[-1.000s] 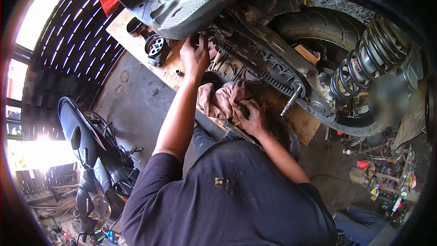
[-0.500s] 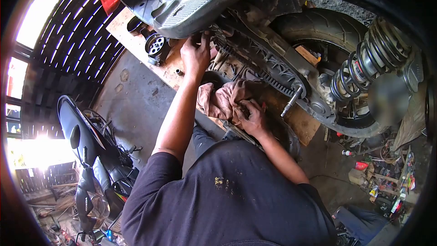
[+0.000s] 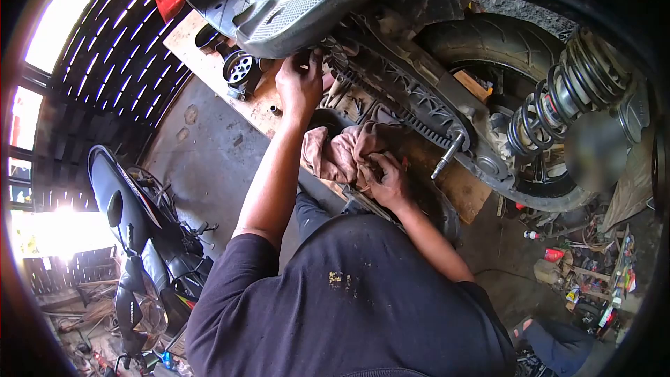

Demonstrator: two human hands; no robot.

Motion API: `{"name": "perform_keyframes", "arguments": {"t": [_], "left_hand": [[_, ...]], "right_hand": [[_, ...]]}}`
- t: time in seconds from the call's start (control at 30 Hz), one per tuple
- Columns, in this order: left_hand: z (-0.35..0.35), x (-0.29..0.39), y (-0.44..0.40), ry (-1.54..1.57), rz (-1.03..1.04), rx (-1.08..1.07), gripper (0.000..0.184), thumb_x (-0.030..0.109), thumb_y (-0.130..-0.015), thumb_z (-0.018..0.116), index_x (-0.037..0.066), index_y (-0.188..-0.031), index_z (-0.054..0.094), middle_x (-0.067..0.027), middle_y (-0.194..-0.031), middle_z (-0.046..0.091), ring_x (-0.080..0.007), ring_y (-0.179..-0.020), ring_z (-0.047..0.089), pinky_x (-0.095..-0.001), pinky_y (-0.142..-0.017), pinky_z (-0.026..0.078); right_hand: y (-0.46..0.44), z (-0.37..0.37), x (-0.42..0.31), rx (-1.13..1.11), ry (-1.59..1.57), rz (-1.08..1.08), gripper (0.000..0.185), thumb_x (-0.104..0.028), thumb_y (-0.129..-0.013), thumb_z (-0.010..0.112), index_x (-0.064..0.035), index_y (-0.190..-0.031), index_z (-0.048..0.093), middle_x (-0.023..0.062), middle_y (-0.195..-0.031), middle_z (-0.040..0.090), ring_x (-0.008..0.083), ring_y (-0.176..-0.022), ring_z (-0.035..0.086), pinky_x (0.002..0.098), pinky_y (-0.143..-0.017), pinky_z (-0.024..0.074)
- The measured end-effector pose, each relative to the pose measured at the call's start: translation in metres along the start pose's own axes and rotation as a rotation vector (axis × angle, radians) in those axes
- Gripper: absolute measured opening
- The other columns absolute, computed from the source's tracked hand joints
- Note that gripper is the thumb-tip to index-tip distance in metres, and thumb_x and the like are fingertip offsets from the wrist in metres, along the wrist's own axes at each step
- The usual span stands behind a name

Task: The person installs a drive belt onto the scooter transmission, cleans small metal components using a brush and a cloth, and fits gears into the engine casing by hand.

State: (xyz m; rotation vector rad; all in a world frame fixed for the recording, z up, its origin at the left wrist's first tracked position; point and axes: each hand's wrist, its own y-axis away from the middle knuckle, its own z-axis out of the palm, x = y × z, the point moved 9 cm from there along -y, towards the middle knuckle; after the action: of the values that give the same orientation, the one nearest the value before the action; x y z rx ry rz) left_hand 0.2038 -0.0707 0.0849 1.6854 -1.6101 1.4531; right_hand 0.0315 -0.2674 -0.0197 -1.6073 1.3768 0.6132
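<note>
My left hand reaches up under the grey plastic footboard, at the front end of the opened engine case. Its fingers are bent, and their tips and whatever they touch are partly hidden. My right hand rests on a crumpled brownish-pink rag, its fingers curled into the cloth. A toothed black belt runs along the case toward a metal tool or shaft that sticks out at the rear end.
A wooden board carries a round black part and a small metal ring. A rear tyre and coil spring stand right. Another motorcycle is left. Another person's leg shows at lower right.
My hands stay almost in place, with only a slight shift of my left fingers. The other person's leg at lower right has moved, and some bare skin shows there now.
</note>
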Motion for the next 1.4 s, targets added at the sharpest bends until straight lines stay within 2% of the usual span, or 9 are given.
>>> {"name": "perform_keyframes", "arguments": {"t": [0.23,0.5,0.6,0.67,1.0,1.07,1.2,1.33,1.4], "left_hand": [[-0.007,0.016,0.005,-0.021,0.2,0.052,0.03,0.025,-0.085,0.068,-0.002,-0.098,0.065,-0.0157,-0.091,0.068,-0.0234,-0.078,0.065,-0.033,-0.072,0.049],[-0.001,0.004,0.001,0.041,0.037,0.021,0.03,0.026,-0.086,0.068,-0.002,-0.096,0.066,-0.0151,-0.086,0.069,-0.0212,-0.075,0.064,-0.0329,-0.07,0.05],[-0.004,0.008,0.002,0.084,0.08,0.025,0.029,0.026,-0.085,0.069,-0.001,-0.095,0.067,-0.0152,-0.087,0.069,-0.0208,-0.074,0.065,-0.0326,-0.07,0.05],[-0.008,0.02,0.004,-0.068,0.263,0.087,0.029,0.026,-0.084,0.07,0.0,-0.095,0.067,-0.0156,-0.089,0.069,-0.0211,-0.074,0.065,-0.0324,-0.069,0.05],[-0.004,0.005,0.002,0.031,0.037,0.026,0.027,0.022,-0.082,0.071,0.0,-0.096,0.067,-0.0137,-0.085,0.068,-0.0224,-0.075,0.065,-0.0321,-0.069,0.051],[-0.008,0.021,0.005,-0.056,0.243,0.097,0.027,0.023,-0.082,0.07,-0.001,-0.094,0.067,-0.0147,-0.083,0.069,-0.0232,-0.075,0.066,-0.0327,-0.069,0.051],[-0.015,0.033,0.009,-0.023,0.278,0.132,0.027,0.024,-0.083,0.069,-0.001,-0.092,0.067,-0.015,-0.082,0.069,-0.0233,-0.074,0.066,-0.0334,-0.069,0.05],[-0.01,0.017,0.007,0.063,0.066,0.091,0.027,0.025,-0.083,0.07,-0.001,-0.092,0.067,-0.0154,-0.082,0.068,-0.0232,-0.073,0.065,-0.0329,-0.069,0.05],[-0.002,0.007,0.005,0.004,0.013,0.034,0.027,0.023,-0.082,0.071,-0.001,-0.094,0.066,-0.0174,-0.085,0.068,-0.0286,-0.071,0.065,-0.0356,-0.069,0.05]], "right_hand": [[0.0,0.001,0.001,0.0,-0.014,-0.023,0.026,-0.021,-0.083,0.067,-0.0018,-0.101,0.063,0.0173,-0.095,0.061,0.0349,-0.09,0.06,0.039,-0.079,0.0487],[0.0,-0.001,-0.002,0.0,0.012,-0.025,0.026,-0.021,-0.083,0.067,-0.0014,-0.1,0.063,0.0175,-0.094,0.061,0.0348,-0.088,0.06,0.0391,-0.078,0.049],[0.0,0.001,0.002,0.003,-0.024,-0.019,0.026,-0.02,-0.083,0.067,-0.0014,-0.1,0.063,0.0175,-0.094,0.061,0.0347,-0.088,0.06,0.0388,-0.078,0.049],[0.0,0.001,0.002,0.012,-0.047,-0.023,0.026,-0.02,-0.083,0.068,-0.0014,-0.1,0.063,0.0174,-0.094,0.061,0.0345,-0.088,0.061,0.0386,-0.078,0.049],[0.002,0.003,0.007,0.006,0.005,-0.009,0.026,-0.022,-0.084,0.067,-0.002,-0.1,0.063,0.0161,-0.096,0.062,0.0331,-0.091,0.061,0.0383,-0.081,0.0478],[0.002,0.003,0.006,0.003,-0.001,-0.013,0.026,-0.022,-0.084,0.067,-0.0022,-0.1,0.063,0.0161,-0.096,0.062,0.0332,-0.091,0.061,0.0384,-0.081,0.0477],[-0.002,0.001,0.0,-0.009,-0.03,-0.005,0.026,-0.021,-0.084,0.066,-0.0028,-0.101,0.063,0.0156,-0.095,0.062,0.0333,-0.09,0.06,0.038,-0.08,0.0479],[0.0,0.001,0.001,-0.001,-0.03,-0.011,0.025,-0.021,-0.084,0.066,-0.0034,-0.101,0.063,0.0154,-0.094,0.061,0.033,-0.089,0.06,0.0374,-0.079,0.0482],[-0.001,0.0,0.0,-0.01,-0.032,-0.005,0.024,-0.02,-0.084,0.066,-0.0035,-0.101,0.063,0.0153,-0.094,0.061,0.0328,-0.089,0.06,0.0373,-0.079,0.0482]]}}
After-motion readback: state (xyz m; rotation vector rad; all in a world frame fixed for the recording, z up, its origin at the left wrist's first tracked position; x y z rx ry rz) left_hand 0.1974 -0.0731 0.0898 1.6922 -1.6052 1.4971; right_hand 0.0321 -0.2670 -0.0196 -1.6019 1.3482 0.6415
